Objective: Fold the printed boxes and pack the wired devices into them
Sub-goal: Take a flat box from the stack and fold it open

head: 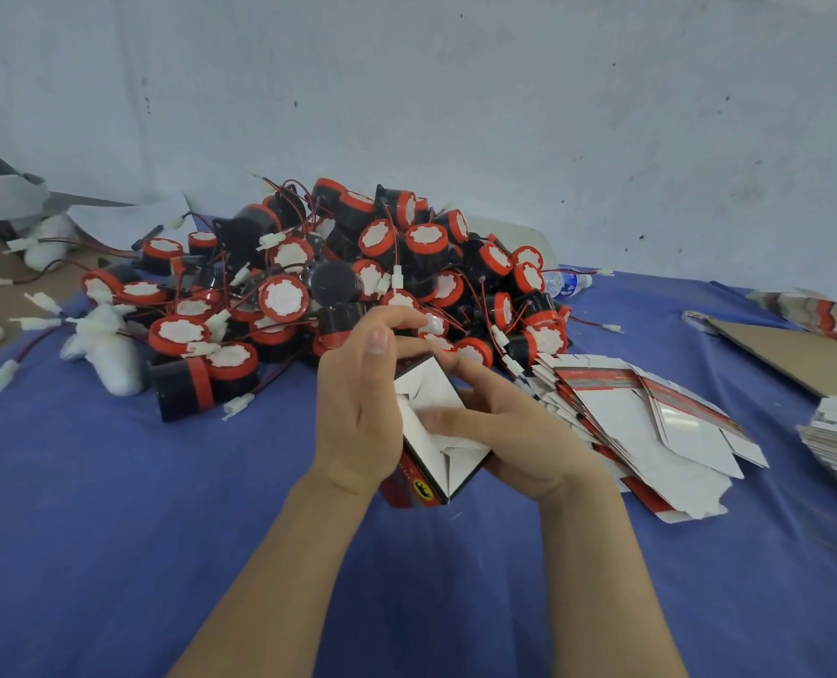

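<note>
Clasping printed box (431,435), left grip (357,413) and right grip (519,433) curl round it; its sides hidden, flaps blurred.

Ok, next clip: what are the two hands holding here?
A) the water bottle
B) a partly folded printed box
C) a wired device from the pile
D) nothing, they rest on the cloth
B: the left hand and the right hand both grip a partly folded printed box with its white flaps showing, while the wired devices lie in a pile behind it.
</note>
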Action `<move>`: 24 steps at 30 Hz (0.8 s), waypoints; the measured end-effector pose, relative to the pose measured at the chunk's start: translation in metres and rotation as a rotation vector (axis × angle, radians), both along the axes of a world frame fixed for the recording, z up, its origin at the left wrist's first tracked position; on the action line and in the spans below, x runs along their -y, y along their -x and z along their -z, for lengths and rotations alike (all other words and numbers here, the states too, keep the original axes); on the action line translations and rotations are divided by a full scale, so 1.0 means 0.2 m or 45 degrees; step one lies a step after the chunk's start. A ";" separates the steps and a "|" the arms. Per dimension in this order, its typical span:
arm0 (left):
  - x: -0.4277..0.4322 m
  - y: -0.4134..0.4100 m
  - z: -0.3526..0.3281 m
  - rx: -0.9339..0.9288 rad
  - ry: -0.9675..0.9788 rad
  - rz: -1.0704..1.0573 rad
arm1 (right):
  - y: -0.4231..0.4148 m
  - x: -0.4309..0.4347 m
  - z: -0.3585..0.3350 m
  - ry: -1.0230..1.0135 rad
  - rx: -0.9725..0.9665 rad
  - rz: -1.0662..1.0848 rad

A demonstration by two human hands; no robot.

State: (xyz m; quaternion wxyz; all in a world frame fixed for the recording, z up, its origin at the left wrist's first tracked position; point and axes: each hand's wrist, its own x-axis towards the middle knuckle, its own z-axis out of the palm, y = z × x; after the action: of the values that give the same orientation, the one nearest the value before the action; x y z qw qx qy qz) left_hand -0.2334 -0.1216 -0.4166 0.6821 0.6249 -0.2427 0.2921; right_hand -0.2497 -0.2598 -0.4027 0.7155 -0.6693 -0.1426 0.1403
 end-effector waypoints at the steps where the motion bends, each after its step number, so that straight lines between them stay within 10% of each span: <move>1: 0.00 0.00 0.00 -0.014 0.035 0.017 | -0.01 -0.01 0.00 -0.056 -0.002 0.008; 6: -0.01 -0.03 0.02 -0.059 0.102 -0.083 | -0.03 -0.03 -0.01 -0.123 -0.067 0.250; 11: 0.00 -0.09 0.07 -0.520 0.094 0.032 | -0.05 -0.07 0.05 0.447 0.563 0.957; 14: 0.01 -0.11 0.09 -1.057 0.295 0.592 | -0.08 -0.19 0.11 0.970 0.631 0.792; 17: 0.02 -0.12 0.12 -1.172 0.162 0.455 | -0.10 -0.23 0.16 1.402 0.595 0.541; 24: -0.03 -0.16 0.16 -1.146 0.027 0.131 | -0.11 -0.22 0.17 1.396 0.594 0.385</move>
State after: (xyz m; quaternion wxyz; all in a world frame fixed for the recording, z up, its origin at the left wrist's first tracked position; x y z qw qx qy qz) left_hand -0.2020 -0.1157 -0.4493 0.7398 0.6698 0.0502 -0.0403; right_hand -0.2271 -0.2157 -0.4372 0.2292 -0.9657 -0.1061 -0.0599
